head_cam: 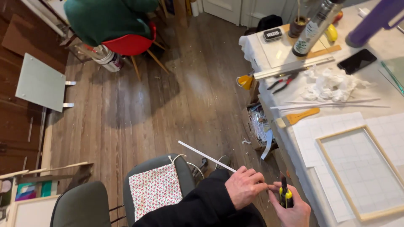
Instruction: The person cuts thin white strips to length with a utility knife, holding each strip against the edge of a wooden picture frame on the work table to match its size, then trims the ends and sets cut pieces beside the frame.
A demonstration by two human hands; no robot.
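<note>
My left hand [245, 186] pinches one end of a long thin white strip [206, 156] that slants up to the left over the floor. My right hand [291, 207] is closed around a yellow and black utility knife [285, 194] with its blade pointing up, right beside the left hand's fingertips. Both hands are low in the head view, just left of the white worktable [307, 143]. A black sleeve covers my left forearm.
On the table lie a wooden frame [362, 168] on gridded paper, white strips [332, 103], crumpled tissue [332, 84], pliers [284, 82], a phone [357, 61] and a bottle [313, 27]. A box of scraps [259, 124] sits below. Grey chairs [158, 185] with a floral bag and a red chair [130, 44] stand on the wooden floor.
</note>
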